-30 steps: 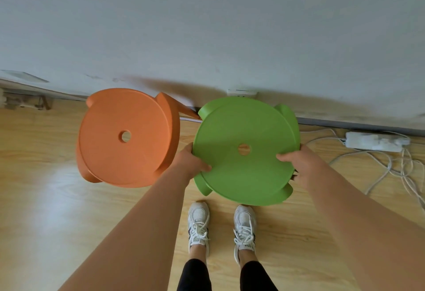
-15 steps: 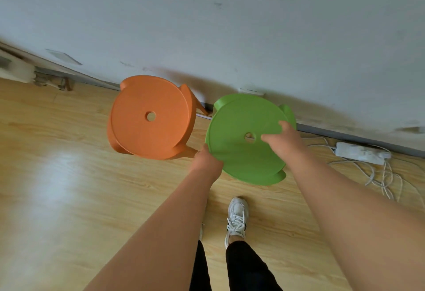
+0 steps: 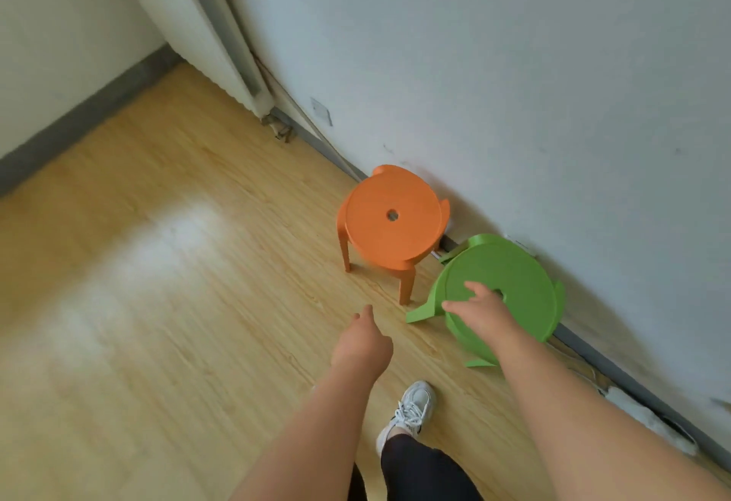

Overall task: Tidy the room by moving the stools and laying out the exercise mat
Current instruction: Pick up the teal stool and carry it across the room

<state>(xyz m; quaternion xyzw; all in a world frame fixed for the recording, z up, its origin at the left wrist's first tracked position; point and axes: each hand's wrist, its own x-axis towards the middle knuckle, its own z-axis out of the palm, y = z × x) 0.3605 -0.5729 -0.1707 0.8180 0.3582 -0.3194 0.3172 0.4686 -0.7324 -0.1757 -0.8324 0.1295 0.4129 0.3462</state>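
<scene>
The orange stool (image 3: 379,231) and the green stool (image 3: 502,263) look like moulded plastic, smooth with a soft matt sheen. The floor (image 3: 158,302) is pale wood-grain board, glossy enough to carry a broad white glare. The wall (image 3: 514,65) is matt paint, scuffed in places. The shoe (image 3: 415,405) is white cloth with woven laces.

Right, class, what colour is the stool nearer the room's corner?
The stool is orange, shown best in the head view.

Left stool (image 3: 391,219) and right stool (image 3: 510,275) stand side by side on the floor (image 3: 178,302) against the wall (image 3: 514,85). The right hand (image 3: 480,312) is over the right stool's seat, and the left hand (image 3: 362,344) is in front of the left stool.
</scene>
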